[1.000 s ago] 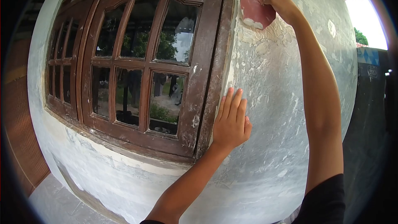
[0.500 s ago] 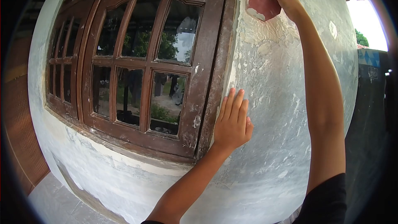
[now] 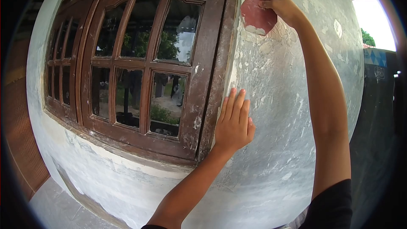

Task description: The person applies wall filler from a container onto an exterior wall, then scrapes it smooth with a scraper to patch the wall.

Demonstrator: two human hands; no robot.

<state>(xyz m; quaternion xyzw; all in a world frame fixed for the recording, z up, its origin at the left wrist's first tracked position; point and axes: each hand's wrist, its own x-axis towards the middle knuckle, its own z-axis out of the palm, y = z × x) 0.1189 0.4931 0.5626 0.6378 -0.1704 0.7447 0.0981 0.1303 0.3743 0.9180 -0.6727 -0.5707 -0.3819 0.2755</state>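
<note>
My right hand (image 3: 282,6) reaches up to the wall (image 3: 280,89) beside the window and grips a flat reddish many-sided plate (image 3: 259,16) by its upper right edge. Whitish paste coats the plate's lower edge. The plate lies close against the wall, over a patch of cream-coloured textured filler (image 3: 277,32); whether its whole edge touches cannot be seen. Lower down, my left hand (image 3: 233,125) rests with fingers stretched out flat on the wall, next to the window frame. Nothing is held in it.
A brown wooden window (image 3: 146,68) with glass panes and white smears fills the left side. Below it runs a rough sill ledge (image 3: 118,154). At far left is a brown woven panel (image 3: 25,131); a dark surface with a blue-and-white pattern (image 3: 375,58) stands at right.
My right hand has moved the plate down and slightly left along the wall. My left hand stays at the same spot on the wall; the view has shifted slightly.
</note>
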